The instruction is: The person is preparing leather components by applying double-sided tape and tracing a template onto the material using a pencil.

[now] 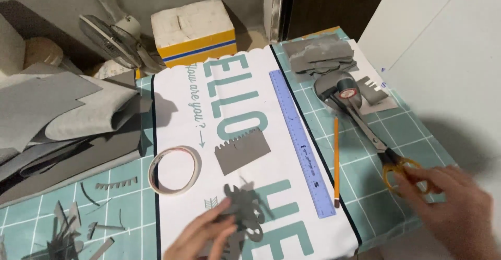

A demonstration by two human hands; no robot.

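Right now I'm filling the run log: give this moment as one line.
left hand: holds grey cutout | right hand: on scissors handles | nearby: pencil, blue ruler, tape roll

Scissors (389,158) orange handles; ruler (302,141) purple; mat (365,187) teal w/ white grid; pencil (336,161) orange.

Matt grey card and paper, glossy plastic, dull metal, all on a gridded cutting mat.

The left hand (206,231) pinches a dark grey cutout (245,215), matt like thin card; the right hand (451,202) touches scissors (373,134) with dull metal blades and smooth orange plastic handles. The ruler (301,141) is translucent blue plastic, faintly shiny. The pencil (336,158) looks like painted wood. The tape roll (174,169) has a pale, slightly glossy rim. The teal mat (383,121) looks smooth and matt on the tabletop.
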